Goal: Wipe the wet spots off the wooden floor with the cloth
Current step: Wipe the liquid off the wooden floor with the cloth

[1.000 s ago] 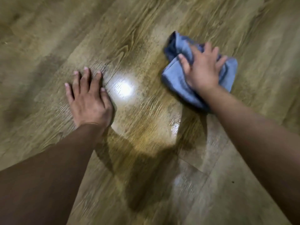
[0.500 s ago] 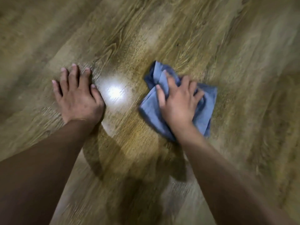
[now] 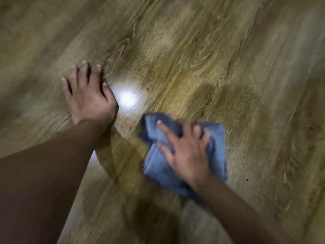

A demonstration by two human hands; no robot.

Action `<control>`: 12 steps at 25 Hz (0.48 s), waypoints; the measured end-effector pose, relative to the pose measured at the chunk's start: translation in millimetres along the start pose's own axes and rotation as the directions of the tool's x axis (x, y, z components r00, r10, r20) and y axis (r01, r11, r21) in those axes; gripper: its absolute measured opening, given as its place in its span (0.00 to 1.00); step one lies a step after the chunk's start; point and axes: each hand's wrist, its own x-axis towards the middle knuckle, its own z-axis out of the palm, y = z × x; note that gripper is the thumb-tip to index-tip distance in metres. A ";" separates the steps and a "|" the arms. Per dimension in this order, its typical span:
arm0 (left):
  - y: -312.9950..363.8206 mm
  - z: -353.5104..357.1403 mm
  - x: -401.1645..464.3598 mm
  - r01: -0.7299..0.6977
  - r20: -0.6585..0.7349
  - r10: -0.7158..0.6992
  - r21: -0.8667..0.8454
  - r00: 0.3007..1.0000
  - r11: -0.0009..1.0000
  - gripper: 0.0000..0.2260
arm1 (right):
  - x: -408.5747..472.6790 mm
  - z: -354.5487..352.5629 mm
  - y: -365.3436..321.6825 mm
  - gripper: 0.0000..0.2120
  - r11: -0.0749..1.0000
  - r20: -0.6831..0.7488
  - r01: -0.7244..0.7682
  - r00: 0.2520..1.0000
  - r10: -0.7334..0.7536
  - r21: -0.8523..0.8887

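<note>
Right hand (image 3: 188, 152) spread flat on the crumpled blue cloth (image 3: 216, 148) beneath it; left hand (image 3: 89, 97) flat, fingers straight, on wooden floor (image 3: 228, 59).

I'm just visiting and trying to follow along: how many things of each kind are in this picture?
Crumpled blue fabric cloth: 1
Bare hands: 2, the left hand flat on the floor, the right hand pressing on the cloth
Brown wood-grain plank floor: 1
Total: 4
</note>
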 end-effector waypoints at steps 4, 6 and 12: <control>5.4 -4.0 -0.6 0.020 0.041 -0.020 0.009 0.999 1.000 0.25 | 113.3 -11.0 74.3 0.25 0.984 -0.099 -0.176 0.980 0.174 -0.010; 4.9 -3.3 -0.4 0.018 0.050 -0.019 0.026 0.999 0.999 0.25 | 172.7 -11.9 99.7 0.27 0.962 -0.134 -0.271 0.955 0.265 -0.034; 1.0 1.9 2.7 0.004 0.089 -0.012 0.090 0.996 0.996 0.26 | 192.9 -9.3 78.0 0.26 0.897 -0.129 -0.441 0.890 0.437 -0.007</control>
